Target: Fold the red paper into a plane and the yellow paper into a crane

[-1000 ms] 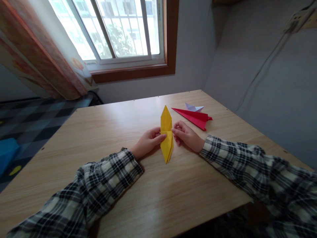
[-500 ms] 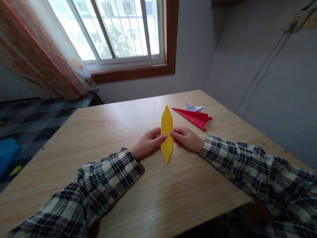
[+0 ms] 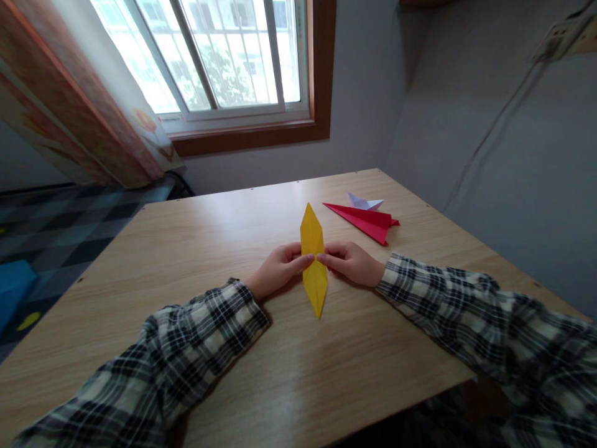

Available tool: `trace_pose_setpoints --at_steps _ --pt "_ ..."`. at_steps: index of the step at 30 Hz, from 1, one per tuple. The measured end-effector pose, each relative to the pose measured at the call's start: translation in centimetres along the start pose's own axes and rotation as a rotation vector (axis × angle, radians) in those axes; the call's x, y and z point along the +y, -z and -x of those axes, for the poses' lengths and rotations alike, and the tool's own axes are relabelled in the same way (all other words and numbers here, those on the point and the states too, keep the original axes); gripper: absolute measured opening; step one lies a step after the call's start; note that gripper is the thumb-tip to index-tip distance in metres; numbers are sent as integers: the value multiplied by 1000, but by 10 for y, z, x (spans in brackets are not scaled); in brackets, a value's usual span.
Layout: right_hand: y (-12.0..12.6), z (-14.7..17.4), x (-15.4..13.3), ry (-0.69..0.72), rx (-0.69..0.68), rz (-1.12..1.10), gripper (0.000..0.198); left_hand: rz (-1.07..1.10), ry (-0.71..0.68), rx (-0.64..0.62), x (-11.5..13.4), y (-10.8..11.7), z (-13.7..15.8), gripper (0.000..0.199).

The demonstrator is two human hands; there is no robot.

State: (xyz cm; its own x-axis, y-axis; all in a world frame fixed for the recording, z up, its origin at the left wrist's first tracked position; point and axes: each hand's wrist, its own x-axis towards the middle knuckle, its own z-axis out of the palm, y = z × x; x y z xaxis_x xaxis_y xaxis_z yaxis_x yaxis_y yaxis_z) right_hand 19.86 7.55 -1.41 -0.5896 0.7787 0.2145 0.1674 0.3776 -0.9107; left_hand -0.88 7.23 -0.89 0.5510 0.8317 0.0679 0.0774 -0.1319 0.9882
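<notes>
A folded piece of yellow paper (image 3: 313,239), long and narrow with a point at each end, is held between both hands above the table (image 3: 224,233). My left hand (image 3: 280,264) pinches its left edge near the middle, thumb on the front. From the other side my right hand (image 3: 352,261) grips the right edge, its thumb tip close to the left one. Behind the paper, the other fingers of both hands are partly hidden. Creases run across the paper's middle and along its lower half.
Right of the yellow paper lies a red paper plane (image 3: 364,221), with a small white paper boat (image 3: 365,202) just behind it. Beyond the table are a window (image 3: 233,56), a curtain (image 3: 69,93) and, at the left, a blue object (image 3: 16,286).
The yellow paper has tilted a little, its top shifting left and down and its bottom tip right and down. Both hands keep hold, the thumbs slightly closer together.
</notes>
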Motion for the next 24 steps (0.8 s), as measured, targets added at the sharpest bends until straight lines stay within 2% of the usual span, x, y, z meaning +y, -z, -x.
trace_pose_setpoints --at_steps 8,12,18,24 --pt "1 0 3 -10 -12 0 43 20 10 -2 -1 -2 0 36" --pt "0 0 3 -54 -23 -49 42 2 5 37 -1 -1 0 35" --pt "-1 -1 1 -32 -5 -37 43 -29 -15 66 2 -1 0 32" --pt "0 0 3 -58 18 -26 43 -3 -10 101 -5 -1 -1 35"
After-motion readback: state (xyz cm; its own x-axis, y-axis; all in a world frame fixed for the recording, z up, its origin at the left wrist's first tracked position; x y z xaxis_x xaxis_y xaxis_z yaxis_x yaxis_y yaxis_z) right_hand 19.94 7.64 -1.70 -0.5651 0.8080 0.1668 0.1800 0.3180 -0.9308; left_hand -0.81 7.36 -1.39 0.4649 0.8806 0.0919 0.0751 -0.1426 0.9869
